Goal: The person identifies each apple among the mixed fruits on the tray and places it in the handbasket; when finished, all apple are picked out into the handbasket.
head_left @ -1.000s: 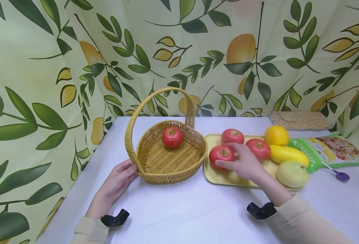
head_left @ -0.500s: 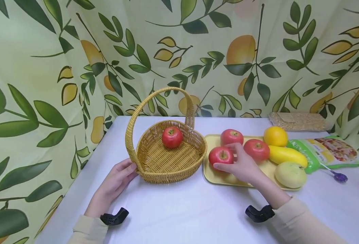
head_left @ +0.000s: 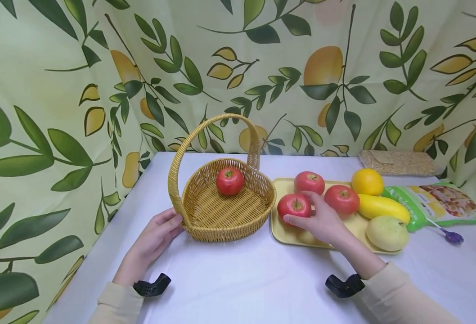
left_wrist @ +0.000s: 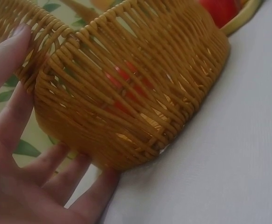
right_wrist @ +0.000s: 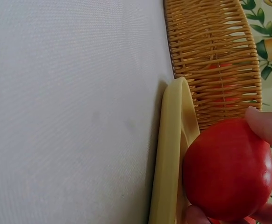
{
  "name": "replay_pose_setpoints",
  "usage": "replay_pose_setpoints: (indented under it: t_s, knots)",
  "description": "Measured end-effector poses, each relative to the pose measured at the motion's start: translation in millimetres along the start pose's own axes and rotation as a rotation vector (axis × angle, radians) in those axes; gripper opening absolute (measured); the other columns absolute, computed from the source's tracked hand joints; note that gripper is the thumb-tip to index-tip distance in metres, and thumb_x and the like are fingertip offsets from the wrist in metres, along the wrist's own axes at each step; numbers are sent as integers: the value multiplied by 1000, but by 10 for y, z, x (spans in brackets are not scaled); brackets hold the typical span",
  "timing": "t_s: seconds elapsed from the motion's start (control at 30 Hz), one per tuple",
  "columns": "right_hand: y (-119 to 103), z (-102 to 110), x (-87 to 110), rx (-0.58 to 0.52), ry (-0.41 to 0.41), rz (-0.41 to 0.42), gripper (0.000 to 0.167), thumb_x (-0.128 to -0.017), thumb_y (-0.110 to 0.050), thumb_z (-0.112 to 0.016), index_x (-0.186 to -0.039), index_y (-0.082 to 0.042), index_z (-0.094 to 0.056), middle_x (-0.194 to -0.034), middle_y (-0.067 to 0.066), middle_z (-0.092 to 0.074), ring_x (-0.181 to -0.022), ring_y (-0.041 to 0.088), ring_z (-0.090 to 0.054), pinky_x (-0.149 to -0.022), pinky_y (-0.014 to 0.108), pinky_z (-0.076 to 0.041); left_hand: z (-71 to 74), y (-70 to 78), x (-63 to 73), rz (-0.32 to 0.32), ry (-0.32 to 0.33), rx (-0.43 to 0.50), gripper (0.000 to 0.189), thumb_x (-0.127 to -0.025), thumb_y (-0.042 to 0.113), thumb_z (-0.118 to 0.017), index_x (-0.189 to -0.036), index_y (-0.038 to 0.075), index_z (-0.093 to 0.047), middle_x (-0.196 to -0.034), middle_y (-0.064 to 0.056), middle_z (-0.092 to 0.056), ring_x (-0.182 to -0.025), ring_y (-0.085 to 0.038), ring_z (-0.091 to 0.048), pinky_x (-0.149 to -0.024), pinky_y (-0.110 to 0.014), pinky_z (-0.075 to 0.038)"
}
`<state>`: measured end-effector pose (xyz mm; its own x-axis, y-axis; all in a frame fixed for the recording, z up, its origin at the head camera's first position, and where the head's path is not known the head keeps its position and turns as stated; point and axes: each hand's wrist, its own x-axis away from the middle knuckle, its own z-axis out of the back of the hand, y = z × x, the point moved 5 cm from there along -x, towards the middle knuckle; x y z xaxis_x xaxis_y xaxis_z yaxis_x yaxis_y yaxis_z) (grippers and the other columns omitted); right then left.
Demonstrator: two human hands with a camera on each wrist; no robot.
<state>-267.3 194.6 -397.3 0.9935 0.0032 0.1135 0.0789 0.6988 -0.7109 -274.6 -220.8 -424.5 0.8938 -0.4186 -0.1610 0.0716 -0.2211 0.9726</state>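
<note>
In the head view a heart-shaped wicker basket (head_left: 230, 216) with a tall arched handle stands on the white table, one red apple (head_left: 230, 181) inside it. My left hand (head_left: 157, 236) holds the basket at the foot of its handle; the left wrist view shows the thumb (left_wrist: 7, 58) and fingertips against the weave. My right hand (head_left: 321, 218) grips another red apple (head_left: 292, 206) at the left end of a yellow tray (head_left: 280, 236). The right wrist view shows thumb and fingers around this apple (right_wrist: 227, 170), which sits within the tray's rim.
Also on the tray are two more red apples (head_left: 309, 182), an orange (head_left: 367, 182), a yellow elongated fruit (head_left: 383, 208) and a pale green round fruit (head_left: 388, 233). Beyond lie a green food bag (head_left: 436, 202), a pack of grains (head_left: 400, 162) and a purple flower-like piece (head_left: 453, 237).
The camera view shifts slightly. Both hands stay nearly where they were, the left at the basket and the right around the apple on the tray.
</note>
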Motion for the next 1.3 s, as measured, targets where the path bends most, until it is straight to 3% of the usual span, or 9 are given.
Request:
replay_pose_setpoints:
  t_s: [0.4,0.77,1.0,1.3]
  knots:
    - [-13,28,-18,-11,-23,-38,115,-78,-71,-76,-160,-8,-26,-153,27,-39,-133,46,-42,-102,67,-43,9,24,7,-7,-16,21,24,-108,7,-51,-123,6,-70,-127,-4,-65,-119,-14,-60,-105,-31,-48]
    - [-92,110,-14,-45,-32,-66,116,-79,-70,-75,-162,-8,-24,-154,28,-37,-133,47,-42,-101,68,-43,20,26,13,2,16,-19,26,-108,9,-52,-127,4,-68,-132,-7,-63,-124,-19,-58,-105,-32,-48]
    - [-125,164,7,-82,4,-46,113,-80,-69,-76,-161,-8,-25,-152,27,-41,-131,46,-44,-98,65,-47,-2,15,-7,5,6,-9,26,-108,10,-53,-128,5,-69,-132,-7,-63,-122,-17,-59,-105,-31,-48]
    - [-266,263,6,-161,41,7,112,-82,-66,-76,-162,-9,-23,-155,27,-39,-136,47,-41,-105,66,-42,-10,21,4,24,27,-38,26,-107,12,-55,-128,5,-68,-136,-10,-60,-129,-22,-54,-106,-32,-48]
